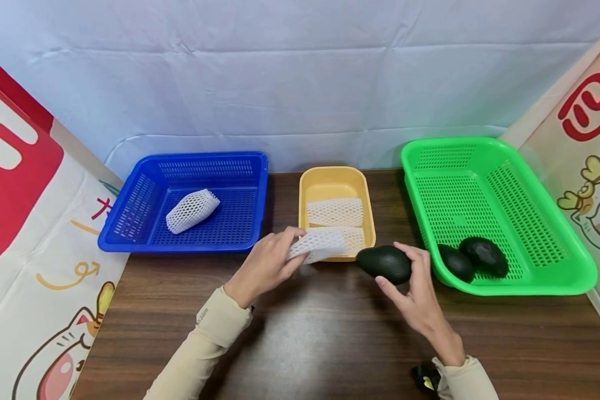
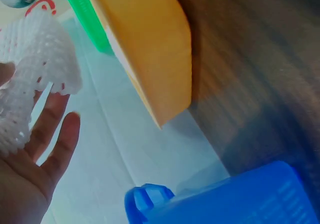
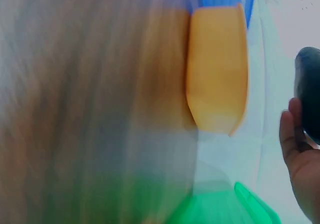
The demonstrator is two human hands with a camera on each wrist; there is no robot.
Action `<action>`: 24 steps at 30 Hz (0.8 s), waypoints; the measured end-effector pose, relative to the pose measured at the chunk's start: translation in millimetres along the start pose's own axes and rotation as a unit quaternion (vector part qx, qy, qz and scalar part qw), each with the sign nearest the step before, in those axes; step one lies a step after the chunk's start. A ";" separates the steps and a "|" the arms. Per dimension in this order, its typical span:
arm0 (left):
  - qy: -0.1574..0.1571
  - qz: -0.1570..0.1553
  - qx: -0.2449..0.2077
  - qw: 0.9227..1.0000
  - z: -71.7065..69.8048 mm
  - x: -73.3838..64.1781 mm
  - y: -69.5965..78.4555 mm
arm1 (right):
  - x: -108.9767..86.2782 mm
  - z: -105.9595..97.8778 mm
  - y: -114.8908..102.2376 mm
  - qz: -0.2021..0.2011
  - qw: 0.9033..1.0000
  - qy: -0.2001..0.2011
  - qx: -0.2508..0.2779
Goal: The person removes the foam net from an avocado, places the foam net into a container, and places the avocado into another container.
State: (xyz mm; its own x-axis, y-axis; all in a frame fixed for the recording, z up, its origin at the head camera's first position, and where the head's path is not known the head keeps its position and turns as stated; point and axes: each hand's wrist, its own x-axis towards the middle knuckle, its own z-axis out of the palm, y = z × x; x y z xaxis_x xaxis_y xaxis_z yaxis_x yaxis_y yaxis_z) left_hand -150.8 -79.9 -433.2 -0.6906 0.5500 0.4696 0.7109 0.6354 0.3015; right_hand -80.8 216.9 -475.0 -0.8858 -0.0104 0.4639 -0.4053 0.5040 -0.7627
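Note:
In the head view my left hand pinches a white foam net sleeve by its left end, over the front of the yellow tray. The same sleeve shows bunched at the fingers in the left wrist view. My right hand grips a dark avocado between thumb and fingers, its narrow end pointing left toward the sleeve. Avocado and sleeve are a short gap apart. At its edge the right wrist view shows the avocado against the fingers.
The yellow tray holds flat net sleeves. To the left, a blue basket contains a net-covered item. A green basket on the right holds two avocados. A cloth wall stands behind the wooden table.

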 end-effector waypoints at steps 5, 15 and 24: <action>0.048 -0.016 0.000 0.999 3.1 19.0 -0.9 | 7.7 -21.6 4.1 -0.037 0.996 0.071 0.035; 0.057 -0.110 0.013 0.992 11.2 50.0 -1.4 | 18.2 -68.8 15.2 -0.020 0.986 0.167 -0.004; 0.043 -0.184 0.024 0.982 24.3 70.6 -2.1 | 20.2 -102.5 32.4 0.080 0.955 0.261 -0.115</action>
State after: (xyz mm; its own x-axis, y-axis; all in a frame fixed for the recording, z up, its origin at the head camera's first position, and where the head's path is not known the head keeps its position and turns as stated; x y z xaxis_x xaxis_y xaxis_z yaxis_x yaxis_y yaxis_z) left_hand -204.3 -29.3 -420.9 -0.8844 0.2316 0.4052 0.4069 0.8080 0.4262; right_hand -88.7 321.5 -444.2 -0.6746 0.4839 0.5575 -0.1609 0.6407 -0.7507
